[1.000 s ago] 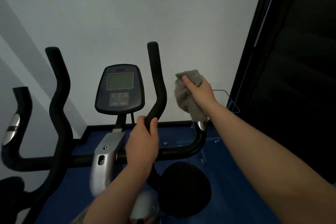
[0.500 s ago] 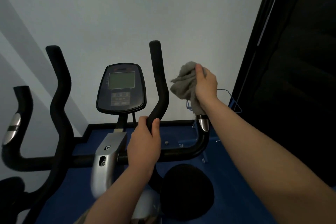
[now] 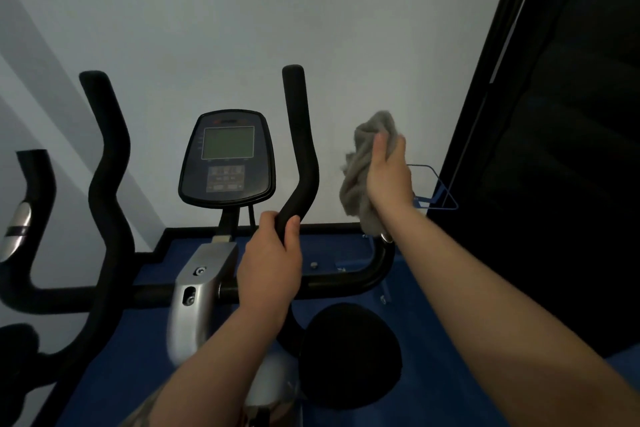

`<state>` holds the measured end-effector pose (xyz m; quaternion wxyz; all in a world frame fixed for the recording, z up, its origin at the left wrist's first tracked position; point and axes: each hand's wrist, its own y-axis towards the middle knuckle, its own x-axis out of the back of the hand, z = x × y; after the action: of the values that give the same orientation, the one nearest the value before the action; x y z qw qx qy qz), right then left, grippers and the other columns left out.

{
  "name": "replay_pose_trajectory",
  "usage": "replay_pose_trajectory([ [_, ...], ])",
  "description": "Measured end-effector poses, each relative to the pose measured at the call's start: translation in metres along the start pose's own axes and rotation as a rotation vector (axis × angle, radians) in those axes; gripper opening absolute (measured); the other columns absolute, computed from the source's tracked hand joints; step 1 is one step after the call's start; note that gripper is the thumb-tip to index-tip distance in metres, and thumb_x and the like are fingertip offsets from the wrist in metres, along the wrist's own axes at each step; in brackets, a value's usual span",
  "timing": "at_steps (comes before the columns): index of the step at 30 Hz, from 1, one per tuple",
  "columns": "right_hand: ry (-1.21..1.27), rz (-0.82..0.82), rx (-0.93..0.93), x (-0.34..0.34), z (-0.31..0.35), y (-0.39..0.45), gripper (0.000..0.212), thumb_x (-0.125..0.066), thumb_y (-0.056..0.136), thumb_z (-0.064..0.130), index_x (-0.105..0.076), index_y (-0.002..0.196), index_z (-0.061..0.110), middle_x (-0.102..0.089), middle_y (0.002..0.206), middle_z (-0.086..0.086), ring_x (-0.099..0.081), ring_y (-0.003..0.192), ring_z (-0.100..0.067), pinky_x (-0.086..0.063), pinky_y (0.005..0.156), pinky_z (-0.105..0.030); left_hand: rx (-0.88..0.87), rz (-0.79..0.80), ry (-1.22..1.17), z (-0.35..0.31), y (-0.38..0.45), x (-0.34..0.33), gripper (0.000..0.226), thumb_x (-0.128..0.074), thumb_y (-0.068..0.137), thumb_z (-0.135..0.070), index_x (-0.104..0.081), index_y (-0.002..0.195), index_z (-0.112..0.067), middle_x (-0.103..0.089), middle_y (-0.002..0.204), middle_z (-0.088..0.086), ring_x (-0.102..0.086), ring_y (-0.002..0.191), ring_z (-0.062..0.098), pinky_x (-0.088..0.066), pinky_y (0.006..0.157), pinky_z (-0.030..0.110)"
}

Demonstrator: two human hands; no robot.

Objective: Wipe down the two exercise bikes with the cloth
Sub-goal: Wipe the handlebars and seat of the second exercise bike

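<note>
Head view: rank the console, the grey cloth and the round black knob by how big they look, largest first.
1. Round black knob, though it sits nearest the camera, which inflates it.
2. Console.
3. Grey cloth, bunched in the right hand and partly hidden, so its true size is unclear.

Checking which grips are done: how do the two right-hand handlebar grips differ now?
The inner grip stands bare and fully visible, held near its base by the left hand. The outer grip has its upright part hidden under the grey cloth wrapped by the right hand. Both are black and curve up from one crossbar.
</note>
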<state>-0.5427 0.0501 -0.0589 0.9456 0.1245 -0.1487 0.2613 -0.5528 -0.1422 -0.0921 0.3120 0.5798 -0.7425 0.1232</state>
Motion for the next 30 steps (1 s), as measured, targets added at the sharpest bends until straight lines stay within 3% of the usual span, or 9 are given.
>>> replay_pose_trajectory([
  [4,-0.032,0.085,-0.012,0.010,-0.051,-0.067,0.040,-0.033,0.097,0.059,-0.034,0.130,0.036,-0.054,0.090,0.020,-0.058,0.082,-0.010,-0.049,0.070,-0.032,-0.003,0.001,0.014,0.001,0.001,-0.001,0.021,-0.039,0.099,-0.049,-0.045,0.106,-0.030,-0.057,0.080,-0.008,-0.055,0.072,0.007,-0.044,0.061,0.033],
  [9,0.164,0.281,-0.086,0.015,-0.022,-0.010,0.041,-0.047,0.096,0.054,-0.050,0.120,0.021,-0.064,0.103,0.002,-0.062,0.094,-0.014,-0.049,0.071,-0.028,-0.005,-0.015,0.025,0.000,0.001,-0.001,0.029,-0.040,0.099,-0.048,-0.049,0.111,-0.024,-0.059,0.082,-0.005,-0.059,0.075,0.017,-0.046,0.064,0.035],
  [14,0.241,0.128,-0.106,0.011,-0.030,-0.033,0.040,-0.053,0.095,0.049,-0.045,0.125,0.023,-0.060,0.103,0.011,-0.061,0.105,-0.018,-0.049,0.077,-0.029,-0.011,-0.022,0.025,0.001,0.001,-0.001,0.029,-0.040,0.099,-0.048,-0.050,0.112,-0.023,-0.059,0.079,-0.006,-0.057,0.071,0.012,-0.040,0.059,0.032],
  [16,0.115,0.071,0.000,0.011,-0.050,-0.073,0.039,-0.051,0.097,0.044,-0.037,0.131,0.031,-0.058,0.114,0.010,-0.058,0.111,-0.016,-0.047,0.083,-0.027,-0.010,-0.022,0.025,0.002,0.002,-0.001,0.027,-0.040,0.099,-0.048,-0.049,0.110,-0.025,-0.058,0.078,-0.006,-0.057,0.070,0.011,-0.041,0.058,0.032],
  [19,-0.113,0.118,0.227,0.017,-0.063,-0.100,0.057,-0.047,0.100,0.030,-0.021,0.151,0.030,-0.031,0.150,-0.004,-0.032,0.135,-0.018,-0.030,0.110,-0.034,-0.014,-0.020,0.033,0.001,0.002,-0.001,0.025,-0.040,0.099,-0.048,-0.048,0.107,-0.026,-0.057,0.077,-0.006,-0.056,0.069,0.010,-0.041,0.058,0.033],
  [21,-0.383,0.163,0.515,0.030,-0.060,-0.095,0.042,-0.041,0.102,0.030,-0.044,0.143,0.021,-0.030,0.153,-0.009,-0.022,0.143,-0.023,-0.018,0.119,-0.046,-0.021,-0.022,0.039,0.000,0.001,0.000,0.026,-0.040,0.099,-0.048,-0.049,0.107,-0.025,-0.058,0.078,-0.004,-0.057,0.070,0.013,-0.042,0.059,0.033],
  [23,-0.566,0.285,0.748,0.041,-0.052,-0.089,0.047,-0.027,0.103,0.037,-0.066,0.122,0.019,-0.051,0.142,-0.003,-0.027,0.143,-0.021,-0.009,0.120,-0.049,-0.025,-0.025,0.026,0.000,0.001,0.001,0.027,-0.041,0.099,-0.048,-0.050,0.105,-0.024,-0.059,0.079,-0.003,-0.059,0.071,0.016,-0.044,0.061,0.035],
  [26,-0.709,0.541,0.932,0.051,-0.041,-0.083,0.060,-0.013,0.101,0.045,-0.065,0.121,0.023,-0.067,0.120,0.005,-0.043,0.132,-0.011,0.002,0.122,-0.036,-0.034,-0.036,0.022,-0.003,0.000,0.003,0.029,-0.041,0.099,-0.049,-0.052,0.102,-0.023,-0.060,0.077,-0.002,-0.059,0.071,0.016,-0.046,0.062,0.036],
  [30,-0.834,0.928,1.002,0.067,-0.018,-0.057,0.053,-0.017,0.103,0.052,-0.038,0.144,0.025,-0.056,0.137,0.003,-0.032,0.135,-0.005,0.017,0.113,-0.016,-0.045,0.032,0.057,-0.006,-0.002,0.007,0.031,-0.039,0.100,-0.047,-0.051,0.109,-0.020,-0.058,0.077,-0.001,-0.059,0.074,0.020,-0.044,0.063,0.036],
])
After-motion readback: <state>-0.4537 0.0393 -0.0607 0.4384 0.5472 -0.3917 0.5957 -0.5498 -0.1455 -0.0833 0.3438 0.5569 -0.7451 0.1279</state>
